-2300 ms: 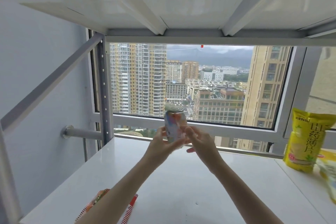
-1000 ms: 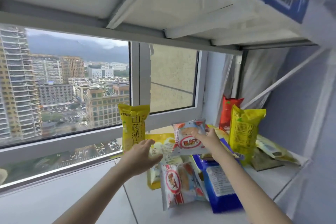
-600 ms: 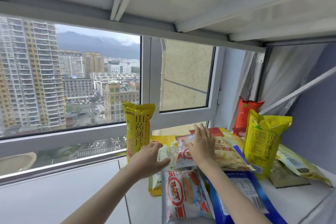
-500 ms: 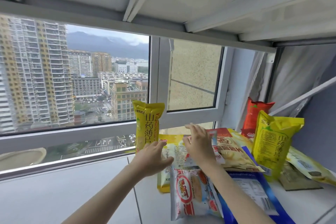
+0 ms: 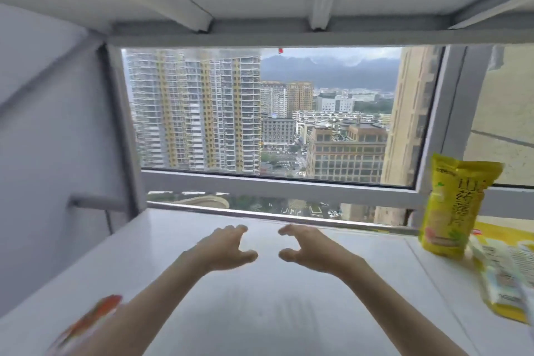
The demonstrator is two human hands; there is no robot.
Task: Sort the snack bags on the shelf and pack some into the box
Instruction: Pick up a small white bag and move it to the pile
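1. Left hand [image 5: 224, 248]: grip released, fingers loosely curved, holding nothing, above the white shelf [image 5: 260, 312] at centre.
2. Right hand [image 5: 310, 248]: grip released, empty, just beside the left, apart from it.
3. Yellow snack bag [image 5: 450, 205]: upright at 3 o'clock, against the window frame.
4. Flat snack bags [image 5: 502, 274]: lying at 4 o'clock.
5. Red-striped bag [image 5: 86, 324]: blurred, at 8 o'clock, partly behind the left forearm.

The shelf board [image 5: 260, 312] looks smooth, glossy white, with a faint sheen near the middle; the rail [image 5: 260, 212] along its far edge is polished metal; the upright yellow snack bag [image 5: 453, 205] at far right is shiny plastic film; the window frame [image 5: 289, 185] reads as matt painted metal; its glass is clear.
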